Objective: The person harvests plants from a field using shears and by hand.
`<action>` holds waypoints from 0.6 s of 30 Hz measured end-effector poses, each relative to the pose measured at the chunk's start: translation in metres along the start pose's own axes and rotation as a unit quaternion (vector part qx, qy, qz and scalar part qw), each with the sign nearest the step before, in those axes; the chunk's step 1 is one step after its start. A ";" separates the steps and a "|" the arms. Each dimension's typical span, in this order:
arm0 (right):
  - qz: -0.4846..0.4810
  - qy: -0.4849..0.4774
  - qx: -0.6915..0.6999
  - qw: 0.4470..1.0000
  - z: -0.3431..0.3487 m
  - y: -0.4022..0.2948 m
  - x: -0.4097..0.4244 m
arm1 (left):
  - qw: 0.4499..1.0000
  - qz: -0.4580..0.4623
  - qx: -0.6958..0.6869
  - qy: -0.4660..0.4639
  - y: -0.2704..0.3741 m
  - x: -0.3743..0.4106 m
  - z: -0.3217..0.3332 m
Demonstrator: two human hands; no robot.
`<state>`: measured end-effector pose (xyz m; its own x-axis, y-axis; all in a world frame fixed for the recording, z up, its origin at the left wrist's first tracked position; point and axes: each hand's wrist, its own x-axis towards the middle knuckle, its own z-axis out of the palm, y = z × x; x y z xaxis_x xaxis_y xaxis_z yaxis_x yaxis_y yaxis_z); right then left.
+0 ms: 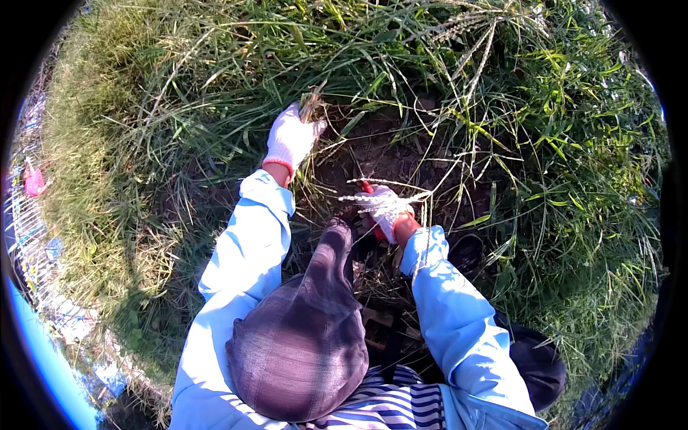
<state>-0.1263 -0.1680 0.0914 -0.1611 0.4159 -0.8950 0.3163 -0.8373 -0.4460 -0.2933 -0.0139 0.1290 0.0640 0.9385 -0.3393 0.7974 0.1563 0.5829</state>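
Observation:
My left hand (293, 134), in a white knit glove with a red cuff, is closed around a bunch of grass stalks (310, 105). Their pale brown ends stick up past the thumb. Closer to my body, my right hand (386, 207) wears a matching glove and grips a red-handled tool (368, 187). Red shows on both sides of the fist; the rest of the tool is hidden, so its kind cannot be told. Seed-head stems (430, 193) cross in front of that hand. Bare brown soil (384, 142) lies between the hands and beyond.
Dense tall grass (226, 70) surrounds the soil patch, with leafy green stems (580, 145) on the right. My bent knee (301, 349) in dark trousers is between my arms. A dark shoe (466, 252) sits right of my right wrist. Scattered litter and a pink item (34, 181) lie far left.

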 end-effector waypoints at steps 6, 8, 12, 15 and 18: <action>-0.075 0.021 0.162 0.984 -0.003 0.052 -0.008 | 0.988 0.095 0.111 -0.047 -0.011 0.024 0.052; -0.035 -0.011 0.202 0.979 -0.001 0.044 -0.015 | 0.989 0.041 0.134 -0.047 -0.025 0.033 0.070; -0.075 0.034 0.057 0.995 -0.009 0.050 -0.014 | 0.859 0.281 0.415 -0.106 -0.048 0.040 0.109; -0.096 0.053 0.063 0.992 -0.009 0.033 -0.030 | 0.969 0.047 0.221 -0.102 -0.023 0.029 0.099; -0.073 0.039 0.126 0.989 -0.009 0.034 -0.024 | 0.966 0.071 0.207 -0.139 -0.018 0.030 0.093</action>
<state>-0.1034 -0.2034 0.0976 -0.1129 0.5560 -0.8235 0.0515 -0.8244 -0.5637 -0.2504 -0.0174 0.0397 0.3035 0.8133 -0.4965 0.9364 -0.1582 0.3134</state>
